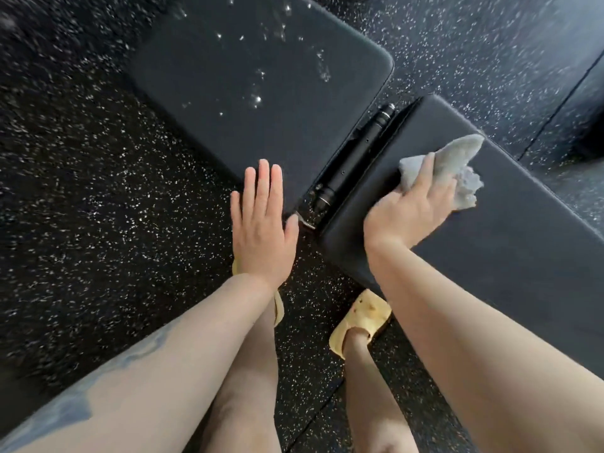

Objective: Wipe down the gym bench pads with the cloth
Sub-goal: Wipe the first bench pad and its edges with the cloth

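— Right hand (411,204) clamped on the cloth (454,165), bunched in a wad, down on the near pad (490,256) close to its end by the hinge gap.

— Left hand (261,230)?

— Flat, fingers straight and together, holding nothing. Fingertips over the corner of the far pad (261,76); resting or hovering, hard to tell.

— Any worry with the cloth?

— Wadded that tight, only a small face meets the vinyl. Likely to leave stripes unwiped unless spread out.

— And the far pad?

— Dotted with droplets (258,99), still wet by the look. Easy to smear about instead of lifting off if the wad is already damp. Easy also to miss altogether, being well away from the cloth.

— The gap between pads?

— Black tube (356,158) and a bit of metal bracket down there. Cloth edge could snag on it when crossing over; fingers could get nipped too.

— Footing?

— Yellow slippers (362,322) on speckled floor (98,223), close under the pad edge. Drips off the side could make that patch slick.
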